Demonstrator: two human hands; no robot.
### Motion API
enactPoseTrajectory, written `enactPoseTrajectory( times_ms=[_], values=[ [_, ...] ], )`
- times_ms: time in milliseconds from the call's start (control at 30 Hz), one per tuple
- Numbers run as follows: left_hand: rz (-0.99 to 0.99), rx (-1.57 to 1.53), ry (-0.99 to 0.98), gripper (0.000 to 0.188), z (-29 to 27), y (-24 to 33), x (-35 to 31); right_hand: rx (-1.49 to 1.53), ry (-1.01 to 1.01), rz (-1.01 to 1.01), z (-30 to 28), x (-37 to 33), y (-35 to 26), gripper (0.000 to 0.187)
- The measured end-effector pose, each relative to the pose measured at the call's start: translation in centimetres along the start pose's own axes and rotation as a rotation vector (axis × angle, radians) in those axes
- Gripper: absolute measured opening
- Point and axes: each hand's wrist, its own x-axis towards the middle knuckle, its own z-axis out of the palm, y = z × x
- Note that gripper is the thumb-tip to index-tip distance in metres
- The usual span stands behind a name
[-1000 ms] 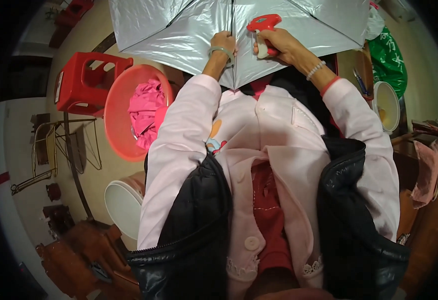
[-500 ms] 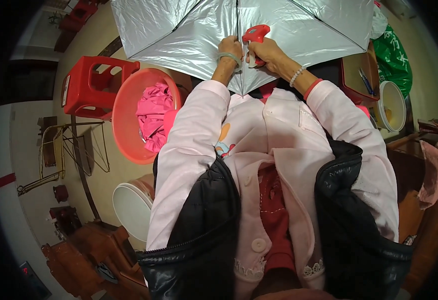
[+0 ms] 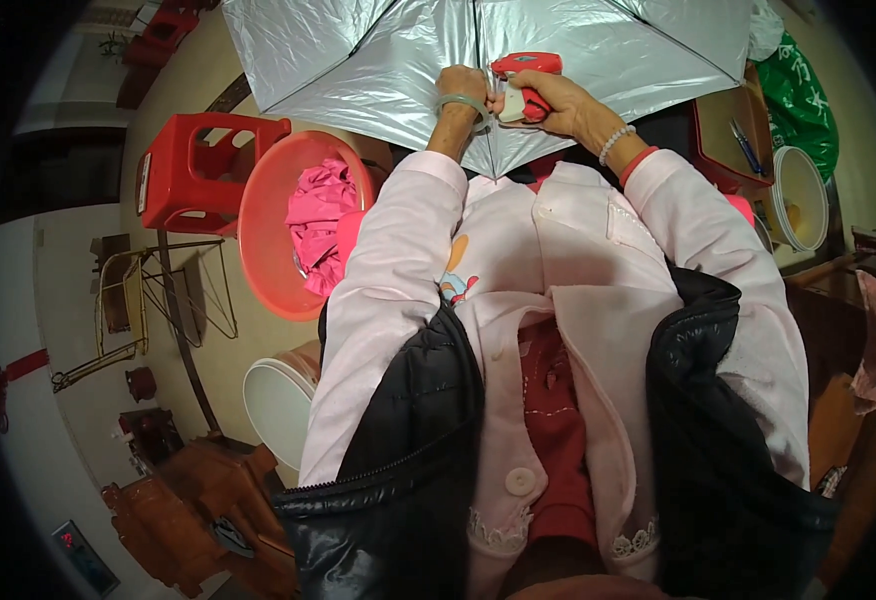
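Note:
Across the far side spreads an open umbrella (image 3: 398,60), its silvery underside and dark ribs toward me. My left hand (image 3: 463,88), a pale bangle at its wrist, is closed on the umbrella's fabric beside the middle rib; its fingertips are partly hidden. Just to its right, my right hand (image 3: 558,100) grips a red and white hand tool (image 3: 526,66), shaped like a small pistol; its exact kind does not show. The tool's left end lies against the middle rib, close to my left fingers. Below both hands, the canopy's near tip hangs over my lap.
On the left stand a red plastic stool (image 3: 183,180) and a coral basin (image 3: 263,270) holding pink cloth (image 3: 323,215). A white bucket (image 3: 278,400) and a metal frame (image 3: 123,300) are nearer. At right are a box (image 3: 748,110), a white bucket (image 3: 800,200) and a green bag (image 3: 803,120).
My right hand has turned the red and white tool from upright to nearly level, and shifted slightly right. My left hand keeps its hold on the umbrella. The whole view has shifted a little.

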Motion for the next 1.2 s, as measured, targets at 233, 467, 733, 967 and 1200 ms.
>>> enactPoseTrajectory(
  times_ms=[233,467,733,967,1200],
  values=[
    [-0.243,-0.66,-0.027,0.021,-1.5,1.3,-1.4,0.014,-0.065,0.012,-0.4,0.1,0.3,0.021],
    [-0.264,-0.815,-0.065,0.016,-1.7,1.3,-1.5,-0.029,-0.059,0.009,-0.3,-0.4,0.1,0.024],
    [-0.243,-0.872,-0.109,0.015,-2.1,1.1,-1.7,-0.024,-0.065,0.025,-0.3,-0.7,0.0,0.028],
    [-0.291,-0.928,-0.085,0.014,-2.2,1.4,-1.7,-0.052,-0.097,0.052,-0.4,-0.7,-0.2,0.027],
    [-0.274,-0.934,-0.111,0.013,-2.4,1.2,-1.7,-0.095,-0.09,0.054,-0.4,-0.7,-0.2,0.024]
  ],
)
